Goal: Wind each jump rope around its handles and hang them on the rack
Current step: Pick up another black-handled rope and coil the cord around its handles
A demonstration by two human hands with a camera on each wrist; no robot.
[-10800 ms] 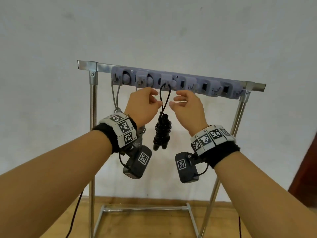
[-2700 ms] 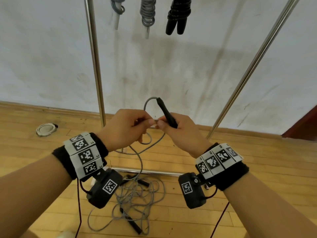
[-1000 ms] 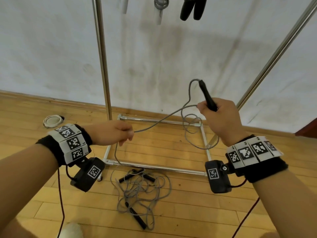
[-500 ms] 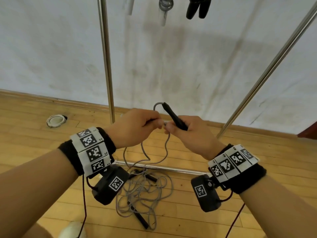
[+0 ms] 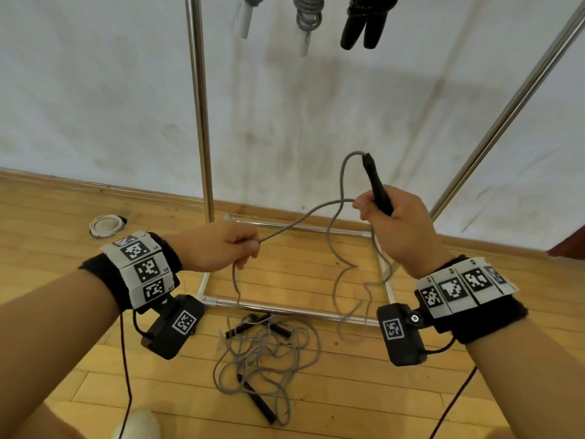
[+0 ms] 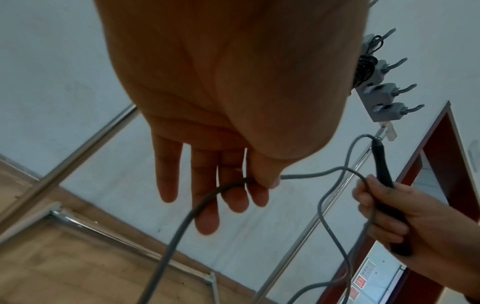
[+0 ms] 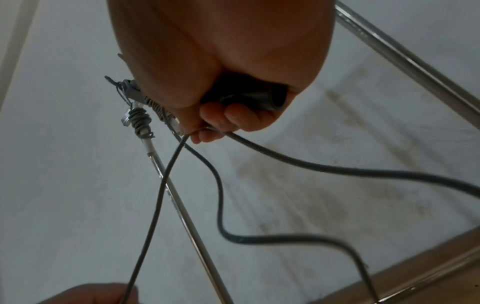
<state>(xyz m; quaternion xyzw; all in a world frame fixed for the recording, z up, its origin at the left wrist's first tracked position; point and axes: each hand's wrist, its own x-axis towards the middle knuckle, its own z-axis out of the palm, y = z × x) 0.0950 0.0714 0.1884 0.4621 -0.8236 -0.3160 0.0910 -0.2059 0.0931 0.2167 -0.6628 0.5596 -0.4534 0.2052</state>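
The rack [image 5: 198, 106] filled the frame, its steel uprights rising from a rectangular base on the wooden floor [image 5: 63, 359], close against the white wall. At its top edge hung three wound bundles, two grey [image 5: 308, 17] and one black [image 5: 364, 23], handles down. Those looked finished.

Below, in front of the base rail, lay a tangle of grey rope [image 5: 266, 353] with black handles poking out, not yet wound by the look of it.

Then the rope in play! The grey cord [image 5: 304, 217] ran taut between both hands, held high off the floor so the slack could fall free. The right hand [image 5: 402, 226] was wrapped firmly round the black handle [image 5: 376, 185], tip up, the cord arching out of its top. The left hand [image 5: 218, 245] pinched the cord between thumb and forefinger, probably drawing out a length for the next turn. The rest drooped in loose loops down to the base of the rack.

The left wrist view showed what the head view hid: the other left fingers [image 6: 205, 205] were stretched out straight, and the free hooks [image 6: 394, 90] of the rack stood waiting. The right wrist view showed the handle's butt end [image 7: 270, 98] in the fist, and the cord passing under the fingertips too.
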